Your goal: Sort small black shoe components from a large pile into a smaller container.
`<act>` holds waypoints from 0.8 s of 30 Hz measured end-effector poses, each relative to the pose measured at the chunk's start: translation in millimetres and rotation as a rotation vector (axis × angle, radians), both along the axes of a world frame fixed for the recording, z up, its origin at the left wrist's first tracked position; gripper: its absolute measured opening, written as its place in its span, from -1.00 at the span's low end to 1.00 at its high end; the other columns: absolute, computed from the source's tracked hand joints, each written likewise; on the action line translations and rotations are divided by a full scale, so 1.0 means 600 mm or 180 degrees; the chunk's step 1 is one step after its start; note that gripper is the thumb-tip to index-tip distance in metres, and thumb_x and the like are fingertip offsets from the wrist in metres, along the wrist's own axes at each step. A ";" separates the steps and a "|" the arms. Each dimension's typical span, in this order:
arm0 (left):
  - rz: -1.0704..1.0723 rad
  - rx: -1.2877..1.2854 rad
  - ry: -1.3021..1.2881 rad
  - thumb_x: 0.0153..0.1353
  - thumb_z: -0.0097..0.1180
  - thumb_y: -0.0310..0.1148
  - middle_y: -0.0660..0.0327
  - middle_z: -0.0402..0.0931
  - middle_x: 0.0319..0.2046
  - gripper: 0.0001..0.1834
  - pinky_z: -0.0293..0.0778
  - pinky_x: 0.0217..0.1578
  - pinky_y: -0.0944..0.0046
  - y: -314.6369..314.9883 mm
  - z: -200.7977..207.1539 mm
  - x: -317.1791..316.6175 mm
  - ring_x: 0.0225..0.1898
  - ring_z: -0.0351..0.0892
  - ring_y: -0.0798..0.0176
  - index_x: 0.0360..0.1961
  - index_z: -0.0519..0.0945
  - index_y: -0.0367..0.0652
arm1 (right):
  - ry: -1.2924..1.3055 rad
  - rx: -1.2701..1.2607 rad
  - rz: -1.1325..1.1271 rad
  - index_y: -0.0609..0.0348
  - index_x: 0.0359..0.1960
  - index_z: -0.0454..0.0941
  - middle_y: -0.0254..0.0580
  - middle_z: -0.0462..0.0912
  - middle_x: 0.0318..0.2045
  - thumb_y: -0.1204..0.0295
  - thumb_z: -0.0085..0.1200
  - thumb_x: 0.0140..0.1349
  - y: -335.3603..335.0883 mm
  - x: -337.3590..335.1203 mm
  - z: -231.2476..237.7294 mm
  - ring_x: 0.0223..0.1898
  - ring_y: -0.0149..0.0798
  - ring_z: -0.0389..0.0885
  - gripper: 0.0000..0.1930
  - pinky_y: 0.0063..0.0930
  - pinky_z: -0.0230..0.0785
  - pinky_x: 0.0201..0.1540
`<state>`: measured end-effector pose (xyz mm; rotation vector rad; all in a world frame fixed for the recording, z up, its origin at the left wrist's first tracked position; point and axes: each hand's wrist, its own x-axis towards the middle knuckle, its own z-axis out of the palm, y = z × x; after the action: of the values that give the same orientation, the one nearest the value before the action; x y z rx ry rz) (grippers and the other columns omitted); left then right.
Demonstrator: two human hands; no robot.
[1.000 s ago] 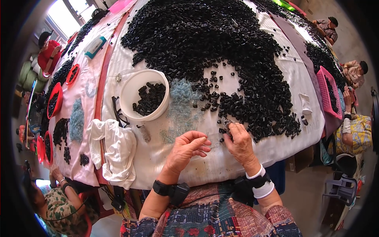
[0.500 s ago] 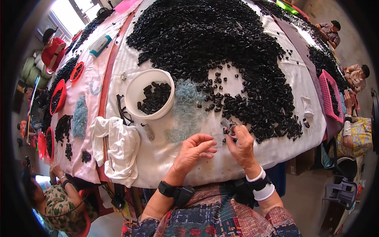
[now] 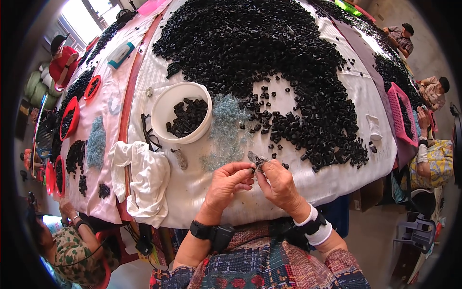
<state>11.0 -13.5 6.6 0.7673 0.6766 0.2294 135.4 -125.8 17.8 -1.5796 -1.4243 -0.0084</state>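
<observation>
My left hand (image 3: pixel 227 189) is closed in a pinch, and a small dark piece, probably one of the black caps, shows at its fingertips. Right beside it, nearly touching, my right hand (image 3: pixel 283 187) grips a short grey, rough-looking stick (image 3: pixel 254 157) with a rounded end; its lower part is hidden by my fingers. Beyond my hands lies a small pile of clear bluish beads (image 3: pixel 226 130). A large heap of short black tubular caps (image 3: pixel 317 115) spreads across the white-covered table (image 3: pixel 202 202), with a few loose ones near my right hand.
A white tub (image 3: pixel 158 118) partly filled with black caps stands left of the beads. Nearby are a crumpled white cloth (image 3: pixel 142 183), a dark strap (image 3: pixel 148 132) and another grey piece (image 3: pixel 180 159). Red baskets (image 3: pixel 70 118) and a pink basket (image 3: pixel 402 113) stand at the sides, where other people work.
My right hand has moved left and slightly nearer with the grey stick, coming up against my left hand. My left hand has shifted slightly left, its fingers now pinched at the small dark piece.
</observation>
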 end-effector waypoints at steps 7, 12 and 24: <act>0.0538 -0.0133 -0.0287 0.17 0.12 -0.49 0.10 0.60 -0.33 -0.83 0.60 -0.41 0.35 0.013 -0.008 -0.017 -0.38 0.62 0.28 -0.19 0.55 -0.25 | -0.0480 -0.0359 -0.0291 0.33 -0.26 0.47 -0.03 0.52 -0.40 0.71 0.04 -0.10 0.005 0.031 -0.024 -0.31 -0.01 0.49 -0.71 -0.30 0.41 -0.28; 0.0430 -0.0189 -0.0402 0.19 0.09 -0.51 0.08 0.60 -0.31 -0.85 0.60 -0.38 0.36 0.012 -0.005 -0.017 -0.34 0.63 0.26 -0.20 0.54 -0.25 | -0.0939 -0.0536 -0.0112 0.27 -0.25 0.49 -0.09 0.56 -0.34 0.62 0.02 -0.06 0.016 0.028 -0.039 -0.27 -0.10 0.51 -0.74 -0.35 0.43 -0.24; 0.0035 -0.0014 -0.0256 0.14 0.16 -0.51 0.09 0.60 -0.30 -0.81 0.59 -0.37 0.36 -0.009 0.003 0.007 -0.32 0.64 0.25 -0.20 0.52 -0.27 | 0.2539 -0.0282 -0.0209 0.29 -0.22 0.45 -0.24 0.55 -0.38 0.70 0.05 0.03 -0.012 0.020 -0.010 -0.44 -0.44 0.56 -0.76 -0.62 0.43 -0.45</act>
<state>15.2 -19.0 8.4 0.7464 0.6051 0.2675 147.2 -133.0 11.6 -1.4522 -0.7495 0.5882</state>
